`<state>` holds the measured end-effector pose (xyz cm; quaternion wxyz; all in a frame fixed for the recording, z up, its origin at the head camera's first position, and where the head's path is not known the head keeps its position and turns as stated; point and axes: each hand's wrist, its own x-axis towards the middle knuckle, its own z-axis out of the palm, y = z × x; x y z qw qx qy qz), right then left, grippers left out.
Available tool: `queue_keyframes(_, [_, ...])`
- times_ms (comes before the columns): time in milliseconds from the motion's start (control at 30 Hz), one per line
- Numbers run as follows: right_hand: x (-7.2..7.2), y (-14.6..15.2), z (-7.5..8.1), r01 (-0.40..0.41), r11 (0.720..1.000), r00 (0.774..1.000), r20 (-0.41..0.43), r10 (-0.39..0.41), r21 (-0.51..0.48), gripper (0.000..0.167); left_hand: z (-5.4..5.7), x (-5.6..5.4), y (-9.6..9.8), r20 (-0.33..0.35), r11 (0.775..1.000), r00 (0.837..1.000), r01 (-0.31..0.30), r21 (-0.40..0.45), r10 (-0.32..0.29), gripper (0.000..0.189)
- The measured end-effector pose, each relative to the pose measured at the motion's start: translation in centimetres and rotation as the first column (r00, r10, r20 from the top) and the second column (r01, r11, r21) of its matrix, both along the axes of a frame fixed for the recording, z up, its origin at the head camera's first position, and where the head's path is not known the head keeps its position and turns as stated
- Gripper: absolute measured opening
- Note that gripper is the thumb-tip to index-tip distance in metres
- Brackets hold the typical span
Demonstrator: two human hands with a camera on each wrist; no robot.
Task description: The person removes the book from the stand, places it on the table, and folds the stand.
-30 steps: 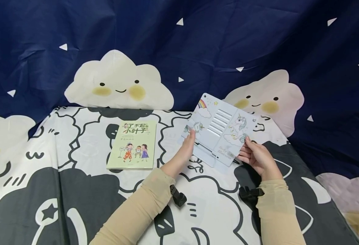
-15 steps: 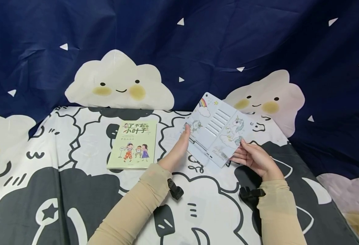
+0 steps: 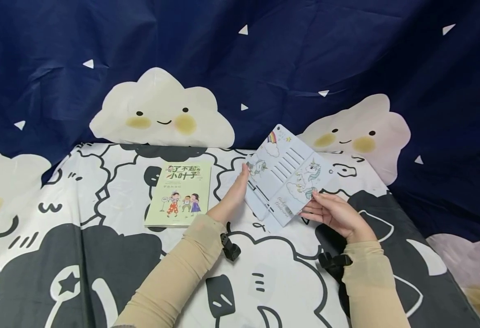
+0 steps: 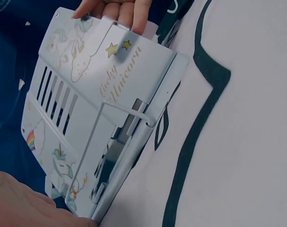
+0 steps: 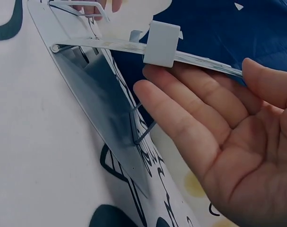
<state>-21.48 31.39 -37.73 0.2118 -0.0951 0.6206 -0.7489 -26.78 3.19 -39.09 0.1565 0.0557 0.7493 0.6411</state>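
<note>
A white metal book stand [image 3: 278, 187] with slots and unicorn, rainbow and star prints is held at a slant between both hands. My left hand [image 3: 234, 193] grips its left edge, thumb along the front. My right hand [image 3: 338, 217] pinches the right side, thumb on the printed face and fingers behind. In the left wrist view, a wire page holder [image 4: 89, 146] stands out along the lower lip. The right wrist view shows the panel [image 5: 119, 45] raised at an angle from its base plate [image 5: 103, 113], with the fingers of the right hand [image 5: 204, 123] stretched under the panel.
A pale green book [image 3: 178, 196] with cartoon children on its cover lies flat to the left of the stand. Beneath everything is a black-and-white patterned cloth [image 3: 281, 273]. Behind hangs a dark blue curtain [image 3: 281, 59] with printed clouds.
The book stand has turned and shifted slightly left, its right side swinging toward me. Both hands have moved a little left with it. The green book lies where it was.
</note>
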Motion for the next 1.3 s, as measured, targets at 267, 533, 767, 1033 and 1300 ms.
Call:
queue_keyframes(267, [0.4, -0.6, 0.0, 0.078, 0.997, 0.996, 0.045, -0.077, -0.023, 0.028, 0.0, 0.6, 0.0, 0.031, 1.0, 1.0, -0.005, 0.021, 0.004, 0.08])
queue_keyframes(533, [1.9, -2.0, 0.2, 0.226, 0.974, 0.973, 0.044, -0.226, 0.015, 0.017, 0.2, 2.5, 0.7, 0.106, 0.999, 0.994, -0.037, 0.013, 0.035, 0.084])
queue_keyframes(767, [3.2, -2.4, -0.3, 0.232, 0.966, 0.972, 0.074, -0.225, -0.117, 0.02, -0.1, 4.1, 1.1, 0.152, 0.998, 0.987, -0.049, 0.038, 0.043, 0.09])
queue_keyframes(1033, [4.0, -3.2, -0.5, 0.292, 0.948, 0.956, 0.066, -0.286, -0.129, 0.017, -0.3, 4.8, 0.8, 0.104, 0.998, 0.995, -0.018, 0.059, 0.011, 0.093])
queue_keyframes(1300, [4.6, -3.6, -0.8, 0.294, 0.94, 0.956, 0.073, -0.285, -0.174, 0.018, 0.0, 4.4, 0.3, 0.098, 0.995, 0.995, -0.008, 0.099, -0.002, 0.087])
